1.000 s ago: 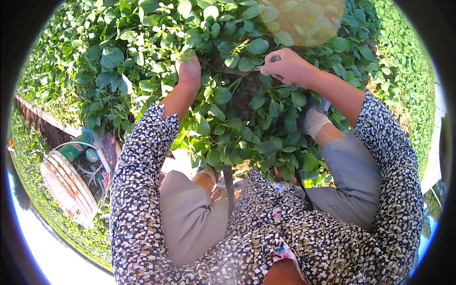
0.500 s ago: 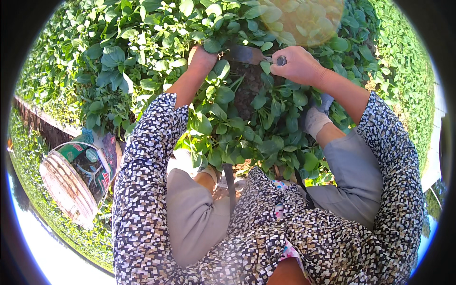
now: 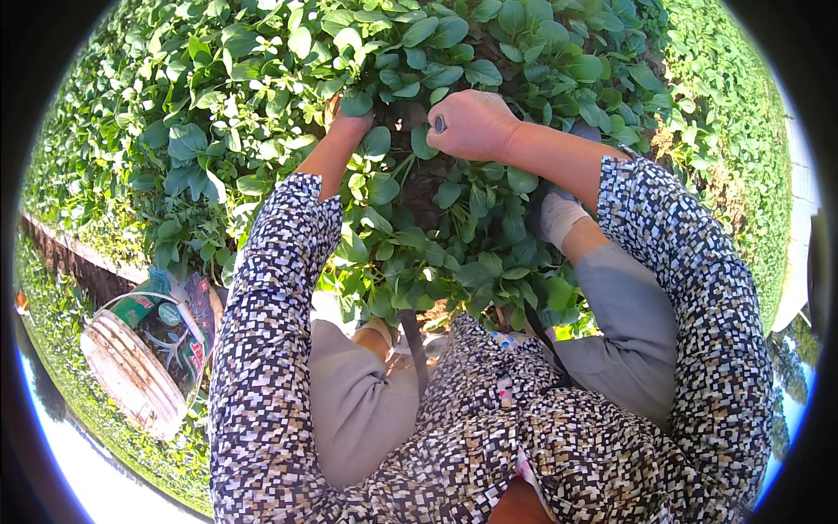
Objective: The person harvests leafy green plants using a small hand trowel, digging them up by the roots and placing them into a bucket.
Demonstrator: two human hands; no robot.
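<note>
My right hand point(image 3: 474, 125) is closed around the handle of a short-handled knife point(image 3: 439, 125), its round end pointing back at me. The knife's broad, dull metal blade point(image 3: 404, 114) shows in part between my hands, low among the leaves. My left hand point(image 3: 351, 124) is curled in the foliage just left of the blade, closed on leafy greens point(image 3: 356, 103); leaves cover most of its fingers. Below the hands, dark soil shows between round-leaved green plants point(image 3: 384, 188).
A tipped white bucket point(image 3: 131, 371) with colourful packaging point(image 3: 140, 307) lies at the left, by a low border point(image 3: 78, 249). Dense greens spread ahead and to both sides. My knees point(image 3: 353, 410) are bent, and a light-coloured shoe point(image 3: 559, 218) stands among plants at the right.
My right hand has moved left toward my left hand, carrying the knife deeper among the leaves; less of its blade shows. My left hand stays in the foliage. The view has shifted slightly.
</note>
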